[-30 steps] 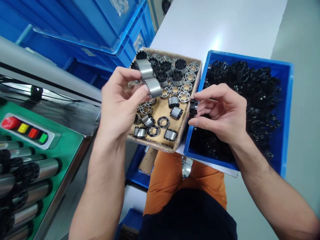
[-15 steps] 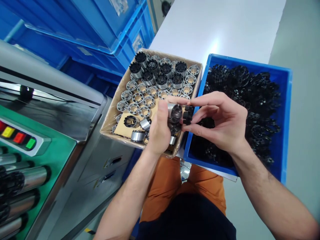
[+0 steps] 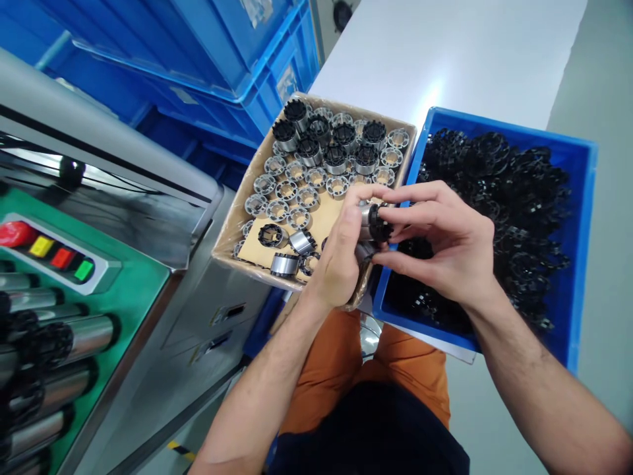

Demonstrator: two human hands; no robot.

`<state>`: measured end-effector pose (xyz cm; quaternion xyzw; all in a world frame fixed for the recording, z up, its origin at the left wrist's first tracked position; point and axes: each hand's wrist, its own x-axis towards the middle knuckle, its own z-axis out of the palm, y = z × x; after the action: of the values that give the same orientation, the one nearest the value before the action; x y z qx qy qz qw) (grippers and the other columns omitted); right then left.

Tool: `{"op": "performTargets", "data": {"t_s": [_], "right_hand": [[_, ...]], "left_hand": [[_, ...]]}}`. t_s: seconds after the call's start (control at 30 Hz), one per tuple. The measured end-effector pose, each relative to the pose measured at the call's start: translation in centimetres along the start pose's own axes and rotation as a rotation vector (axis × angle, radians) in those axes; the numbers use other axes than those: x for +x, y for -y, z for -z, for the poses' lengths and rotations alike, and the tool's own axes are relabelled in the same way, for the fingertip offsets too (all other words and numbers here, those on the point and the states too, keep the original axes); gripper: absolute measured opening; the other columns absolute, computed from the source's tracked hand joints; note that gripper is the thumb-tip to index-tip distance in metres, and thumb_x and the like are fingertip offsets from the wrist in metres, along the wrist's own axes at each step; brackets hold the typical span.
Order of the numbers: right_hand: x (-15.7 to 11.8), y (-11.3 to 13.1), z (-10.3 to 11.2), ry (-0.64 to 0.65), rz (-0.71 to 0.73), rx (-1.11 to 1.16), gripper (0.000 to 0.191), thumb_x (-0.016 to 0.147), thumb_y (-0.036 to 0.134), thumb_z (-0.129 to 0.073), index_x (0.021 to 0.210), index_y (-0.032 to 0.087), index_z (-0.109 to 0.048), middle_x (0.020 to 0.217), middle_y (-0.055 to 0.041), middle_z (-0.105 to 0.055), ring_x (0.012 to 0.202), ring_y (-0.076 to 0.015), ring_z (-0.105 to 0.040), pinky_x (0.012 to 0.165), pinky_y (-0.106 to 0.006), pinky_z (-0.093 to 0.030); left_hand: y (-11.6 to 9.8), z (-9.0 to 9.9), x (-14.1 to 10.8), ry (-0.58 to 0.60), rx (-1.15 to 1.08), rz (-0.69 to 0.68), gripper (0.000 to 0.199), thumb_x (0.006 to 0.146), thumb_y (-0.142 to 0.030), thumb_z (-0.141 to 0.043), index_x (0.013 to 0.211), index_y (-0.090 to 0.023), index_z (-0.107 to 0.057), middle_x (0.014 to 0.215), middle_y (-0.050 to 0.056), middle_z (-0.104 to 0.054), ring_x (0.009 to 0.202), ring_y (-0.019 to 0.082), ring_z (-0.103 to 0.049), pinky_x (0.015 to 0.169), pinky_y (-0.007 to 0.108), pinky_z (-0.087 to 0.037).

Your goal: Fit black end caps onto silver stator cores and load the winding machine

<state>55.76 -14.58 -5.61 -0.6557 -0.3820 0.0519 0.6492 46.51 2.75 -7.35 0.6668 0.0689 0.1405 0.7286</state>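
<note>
My left hand (image 3: 337,254) is closed around a silver metal ring (image 3: 364,223) above the right edge of a cardboard box (image 3: 230,221). Fingertips of my right hand (image 3: 445,241) grip a black toothed plastic part (image 3: 380,223), which sits against the ring's right end. A second metal piece shows partly below, between the hands. Inside the box stand rows of silver rings (image 3: 307,198), several topped with black parts (image 3: 366,158). A few loose rings (image 3: 284,264) lie on a cardboard sheet. Many black parts (image 3: 494,165) fill a blue bin at the right.
The blue bin (image 3: 583,198) and the box rest on a white table (image 3: 455,46). Blue crates (image 3: 277,72) are stacked behind. At the left is a machine with a green panel (image 3: 133,290), coloured buttons (image 3: 62,256) and metal cylinders (image 3: 91,333).
The black part in my right hand has moved left and now meets the ring, closing the gap between them. The whole view has shifted slightly.
</note>
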Motion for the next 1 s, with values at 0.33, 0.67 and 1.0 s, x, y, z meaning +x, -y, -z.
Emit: {"op": "performTargets", "data": {"t_s": [0.33,0.67,1.0], "right_hand": [[0.0,-0.9,0.1,-0.053,-0.017,0.0,0.043,0.089,0.042,-0.118,0.129,0.047,-0.103,0.115,-0.004,-0.09,0.1,-0.0263,-0.085,0.093,-0.05,-0.083],[1.2,-1.6,5.2,-0.143,-0.135,-0.511,0.023,0.108,0.035,-0.095,0.131,0.036,-0.097,0.129,-0.006,-0.091,0.108,-0.029,-0.085,0.103,-0.053,-0.076],[0.0,-3.4,5.0,0.176,-0.37,-1.09,0.048,0.095,0.023,-0.093,0.139,0.025,-0.074,0.143,-0.0163,-0.081,0.121,-0.0408,-0.083,0.112,-0.063,-0.073]], "left_hand": [[0.2,0.3,-0.4,0.124,-0.088,0.071,0.058,0.127,-0.086,-0.052,0.142,-0.033,-0.072,0.109,0.005,-0.079,0.076,0.023,-0.079,0.069,0.041,-0.069],[0.6,-0.3,0.5,-0.068,-0.231,-0.091,0.083,0.106,-0.108,-0.071,0.1,-0.025,-0.072,0.1,0.009,-0.093,0.062,0.018,-0.079,0.05,0.029,-0.05],[0.3,-0.7,1.2,-0.191,-0.258,-0.042,0.078,0.102,-0.105,-0.082,0.102,-0.029,-0.066,0.065,-0.005,-0.065,0.048,0.014,-0.058,0.046,0.028,-0.044]]}}
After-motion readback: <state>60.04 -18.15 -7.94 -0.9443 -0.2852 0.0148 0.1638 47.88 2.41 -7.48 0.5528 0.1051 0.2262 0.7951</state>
